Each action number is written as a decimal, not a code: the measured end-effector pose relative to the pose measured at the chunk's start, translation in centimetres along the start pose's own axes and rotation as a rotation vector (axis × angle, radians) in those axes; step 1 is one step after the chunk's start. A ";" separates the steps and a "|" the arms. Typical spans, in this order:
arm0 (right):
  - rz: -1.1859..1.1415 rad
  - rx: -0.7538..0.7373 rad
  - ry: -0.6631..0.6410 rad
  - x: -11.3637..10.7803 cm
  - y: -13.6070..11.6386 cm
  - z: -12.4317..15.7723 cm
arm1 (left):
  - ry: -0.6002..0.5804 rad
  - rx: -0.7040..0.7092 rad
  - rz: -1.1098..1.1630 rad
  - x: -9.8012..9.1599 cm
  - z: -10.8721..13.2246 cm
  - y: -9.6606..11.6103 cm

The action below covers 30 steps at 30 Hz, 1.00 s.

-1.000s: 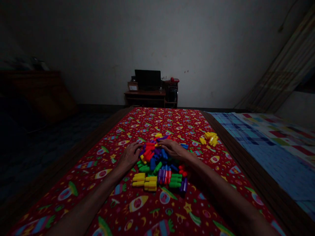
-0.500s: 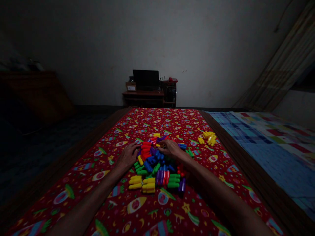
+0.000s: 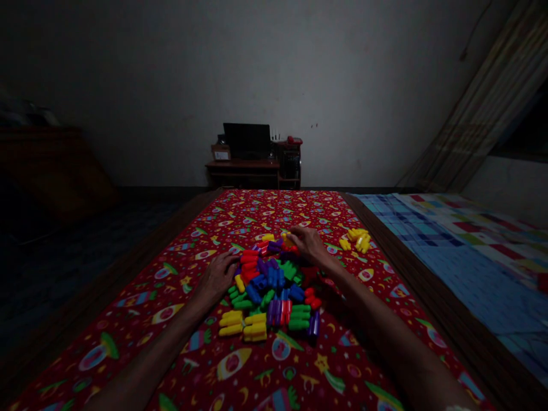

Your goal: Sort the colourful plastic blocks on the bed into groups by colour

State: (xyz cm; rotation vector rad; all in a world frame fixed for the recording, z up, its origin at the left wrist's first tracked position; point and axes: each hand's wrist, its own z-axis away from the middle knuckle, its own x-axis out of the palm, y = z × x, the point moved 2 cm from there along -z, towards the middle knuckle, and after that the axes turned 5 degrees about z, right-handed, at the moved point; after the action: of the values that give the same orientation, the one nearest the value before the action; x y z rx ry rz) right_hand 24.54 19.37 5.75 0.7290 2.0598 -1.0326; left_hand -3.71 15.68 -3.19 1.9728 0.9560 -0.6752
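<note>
A pile of bullet-shaped plastic building blocks (image 3: 259, 283) in red, blue, green, purple and yellow lies on a red rocket-print cloth (image 3: 233, 365). At the far side of the pile, my right hand (image 3: 307, 244) pinches a yellow block (image 3: 285, 238) between thumb and fingers. My left hand (image 3: 217, 274) rests on the cloth with its fingers stretched toward the pile's left edge, next to red blocks (image 3: 249, 260); it holds nothing. Yellow blocks (image 3: 254, 326) sit at the near side, beside purple, red and green ones.
A separate small heap of yellow blocks (image 3: 358, 240) lies to the right. Beyond the cloth's far end stands a desk (image 3: 244, 164) with a dark monitor (image 3: 247, 141). A blue checked bedspread (image 3: 411, 251) is at the right, a wooden cabinet (image 3: 55, 165) at the left.
My right hand has moved from the middle of the pile to its far edge, carrying the yellow block. My left hand stays beside the pile. The view has turned slightly right.
</note>
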 end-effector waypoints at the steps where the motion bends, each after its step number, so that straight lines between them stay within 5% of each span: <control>1: 0.051 0.033 0.035 -1.2 1.0 -0.3 | -0.001 0.000 -0.001 0.0 0.0 0.0; 5: 0.388 0.244 0.090 -5.9 5.3 -0.4 | -0.009 0.006 -0.003 -0.1 0.0 0.1; 8: 0.566 0.427 -0.009 -8.1 8.1 0.6 | -0.008 0.007 -0.001 0.0 0.0 0.1; 15: 0.603 0.619 -0.158 -8.9 12.1 3.3 | -0.007 -0.004 -0.018 0.1 0.0 -0.4; 21: 0.559 0.465 -0.058 -8.5 10.8 2.5 | 0.005 0.006 0.008 0.0 0.0 -0.1; 27: 0.396 0.325 -0.408 -5.8 8.4 1.8 | -0.020 -0.005 0.001 -0.3 -0.1 0.3; 30: 0.471 0.364 -0.430 -5.5 8.5 2.2 | -0.007 -0.010 -0.001 -0.2 0.0 0.3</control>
State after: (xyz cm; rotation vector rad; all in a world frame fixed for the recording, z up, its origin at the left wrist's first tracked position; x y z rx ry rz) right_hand 34.75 21.02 5.39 1.0118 1.2676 -1.1699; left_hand -3.55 15.46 -2.96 1.9603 0.9542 -0.6769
